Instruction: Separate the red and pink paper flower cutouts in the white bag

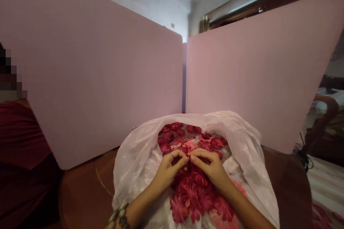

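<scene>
My left hand (pixel 174 162) and my right hand (pixel 208 164) meet over an open white plastic bag (pixel 134 164). Thumb and forefinger of each are pinched together, tips nearly touching. Between them shows a bit of a red artificial flower (pixel 189 158), mostly covered by the fingers. Below my hands lies a heap of red artificial flowers (pixel 190 191) with fringed, spread petals. More red blooms (pixel 166 137) lie deeper in the bag, and pinkish coral ones (pixel 223 218) sit near my right forearm. A ring is on my left hand and a beaded bracelet on that wrist.
The bag rests on a round brown wooden table (pixel 83 182). Two pink panels (pixel 115 67) stand behind it, meeting at a narrow gap. A person in a red top (pixel 18 139) is at the left. A wooden chair (pixel 329 105) stands at right, with petals on the floor nearby.
</scene>
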`<move>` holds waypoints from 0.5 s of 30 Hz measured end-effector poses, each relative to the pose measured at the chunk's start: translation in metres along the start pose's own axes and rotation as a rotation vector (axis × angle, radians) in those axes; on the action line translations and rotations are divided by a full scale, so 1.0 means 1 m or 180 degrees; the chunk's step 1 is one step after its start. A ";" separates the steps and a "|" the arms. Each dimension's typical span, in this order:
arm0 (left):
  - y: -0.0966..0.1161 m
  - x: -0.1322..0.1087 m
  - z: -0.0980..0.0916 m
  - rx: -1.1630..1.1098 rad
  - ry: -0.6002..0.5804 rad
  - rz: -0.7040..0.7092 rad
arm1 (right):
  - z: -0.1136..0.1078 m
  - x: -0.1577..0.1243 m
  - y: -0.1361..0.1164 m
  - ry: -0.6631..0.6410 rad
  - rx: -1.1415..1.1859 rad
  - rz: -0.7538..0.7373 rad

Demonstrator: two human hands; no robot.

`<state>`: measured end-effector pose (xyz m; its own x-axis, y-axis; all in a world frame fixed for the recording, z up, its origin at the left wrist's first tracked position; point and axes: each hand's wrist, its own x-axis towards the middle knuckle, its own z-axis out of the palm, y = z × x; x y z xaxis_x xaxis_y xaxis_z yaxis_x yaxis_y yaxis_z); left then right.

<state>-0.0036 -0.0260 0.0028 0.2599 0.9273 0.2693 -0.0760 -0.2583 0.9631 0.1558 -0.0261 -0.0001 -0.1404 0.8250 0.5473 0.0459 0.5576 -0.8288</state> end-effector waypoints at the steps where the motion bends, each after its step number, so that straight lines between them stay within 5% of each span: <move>1: 0.000 0.000 0.000 0.0038 -0.0003 0.0016 | 0.000 0.000 0.001 0.0012 -0.0005 -0.0021; 15: -0.005 -0.003 0.002 0.0687 0.0414 0.0422 | 0.009 -0.003 0.008 0.0000 -0.0015 -0.0133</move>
<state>-0.0023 -0.0275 -0.0030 0.1345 0.9049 0.4038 0.1092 -0.4186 0.9016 0.1479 -0.0248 -0.0096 -0.1423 0.8010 0.5814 0.0445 0.5920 -0.8047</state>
